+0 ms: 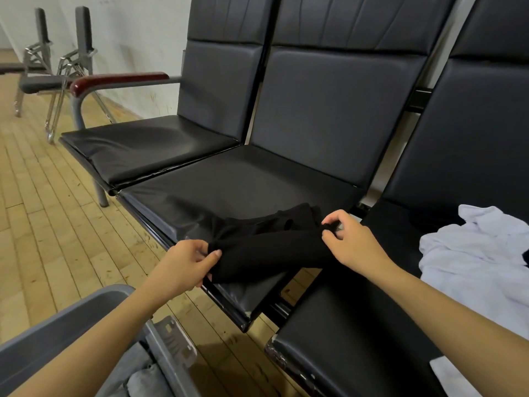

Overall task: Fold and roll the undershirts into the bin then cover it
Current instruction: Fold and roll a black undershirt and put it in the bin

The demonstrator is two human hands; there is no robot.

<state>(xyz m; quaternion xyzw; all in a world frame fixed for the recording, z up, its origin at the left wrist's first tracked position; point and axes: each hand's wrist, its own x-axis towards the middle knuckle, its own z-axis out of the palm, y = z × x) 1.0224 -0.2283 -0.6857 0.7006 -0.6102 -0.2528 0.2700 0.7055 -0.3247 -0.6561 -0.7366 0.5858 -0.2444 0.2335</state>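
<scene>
We see the black undershirt (266,250) half-rolled into a tube, lying crosswise near the front edge of the middle seat, both ends pinched. White undershirt (483,247) lies crumpled on the right seat. Grey bin (71,316) sits open on the floor, lower left, with grey fabric inside.

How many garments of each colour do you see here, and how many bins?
Black undershirt, gripped by left hand and right hand: 1
White garments: at least 1, crumpled, exact count unclear
Grey bin: 1
Total: 3
</scene>
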